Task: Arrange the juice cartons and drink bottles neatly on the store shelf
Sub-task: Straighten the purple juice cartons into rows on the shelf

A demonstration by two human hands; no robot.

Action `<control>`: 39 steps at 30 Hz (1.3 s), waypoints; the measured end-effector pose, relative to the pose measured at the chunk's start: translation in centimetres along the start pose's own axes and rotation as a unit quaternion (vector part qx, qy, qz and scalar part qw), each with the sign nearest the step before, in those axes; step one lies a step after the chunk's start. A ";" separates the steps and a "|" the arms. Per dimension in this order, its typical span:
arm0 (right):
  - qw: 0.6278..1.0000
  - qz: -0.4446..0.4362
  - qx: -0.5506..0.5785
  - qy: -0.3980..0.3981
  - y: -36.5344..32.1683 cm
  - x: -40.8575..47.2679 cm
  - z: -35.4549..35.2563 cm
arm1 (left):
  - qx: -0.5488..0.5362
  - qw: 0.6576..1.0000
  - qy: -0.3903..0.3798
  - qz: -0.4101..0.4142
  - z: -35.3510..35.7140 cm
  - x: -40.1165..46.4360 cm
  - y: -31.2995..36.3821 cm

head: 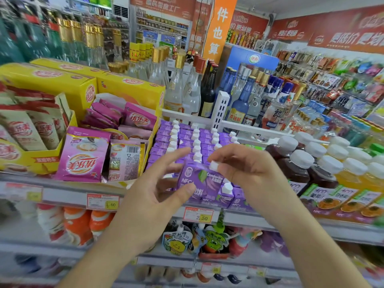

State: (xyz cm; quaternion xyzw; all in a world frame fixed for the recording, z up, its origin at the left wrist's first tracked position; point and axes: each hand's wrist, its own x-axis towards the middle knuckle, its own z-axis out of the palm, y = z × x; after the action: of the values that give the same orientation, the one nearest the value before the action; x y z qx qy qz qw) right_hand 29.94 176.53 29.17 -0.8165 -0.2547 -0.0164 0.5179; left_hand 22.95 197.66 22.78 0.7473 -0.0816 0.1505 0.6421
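Purple juice carton (pixel 199 179) tilting above the shelf (pixel 145 196) front | left hand (pixel 158 196) fingers grasping its lower side | right hand (pixel 245 169) pinching its white cap (pixel 214 165) | carton rows (pixel 187 140) standing behind (caps up) | capped drink bottles (pixel 311 163) sitting right.

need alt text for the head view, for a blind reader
Two hands hold a purple juice carton above rows of matching cartons on a store shelf: the right hand pinches its white cap, the left hand steadies its side.
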 end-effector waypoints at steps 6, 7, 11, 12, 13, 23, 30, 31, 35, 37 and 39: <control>0.987 0.027 0.157 0.035 1.6 -4.4 1.9 | -0.219 0.971 -0.001 -0.100 1.0 -1.0 -1.0; 0.983 0.023 0.184 0.018 1.8 -5.1 2.2 | -0.238 0.965 -0.004 -0.113 1.2 -1.2 -1.1; 0.989 -0.024 0.148 0.020 2.8 -6.8 3.8 | -0.274 0.952 -0.018 -0.133 1.6 -1.7 -1.5; 0.989 -0.029 0.139 0.030 2.8 -7.0 4.1 | -0.279 0.951 -0.021 -0.135 1.7 -1.9 -1.4; 0.989 -0.033 0.137 0.040 2.8 -7.1 4.4 | -0.277 0.951 -0.026 -0.132 1.9 -2.0 -1.5; 0.990 -0.090 0.061 0.092 2.1 -7.7 5.2 | -0.221 0.964 -0.032 -0.145 1.7 -3.6 -0.6; 0.992 -0.082 -0.021 0.092 1.8 -8.5 5.9 | -0.229 0.958 -0.039 -0.169 1.1 -2.7 -0.6; 0.992 -0.083 -0.031 0.086 1.7 -8.5 5.8 | -0.257 0.953 -0.048 -0.156 0.9 -3.2 -0.7; 0.995 -0.058 -0.055 0.056 2.0 -8.8 5.6 | -0.370 0.914 -0.073 -0.151 0.2 -4.3 -0.7; 0.996 -0.038 -0.049 0.063 2.1 -8.9 5.5 | -0.363 0.915 -0.073 -0.159 0.1 -4.0 -0.6; 0.996 -0.034 -0.045 0.076 2.2 -9.0 5.5 | -0.346 0.922 -0.063 -0.160 0.1 -4.0 -0.5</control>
State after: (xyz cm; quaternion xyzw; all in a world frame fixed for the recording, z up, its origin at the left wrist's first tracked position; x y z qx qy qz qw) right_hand 21.81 176.92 22.15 -0.8262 -0.2407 -0.1074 0.4980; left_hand 19.30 197.31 21.00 0.4899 -0.0478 -0.0392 0.8696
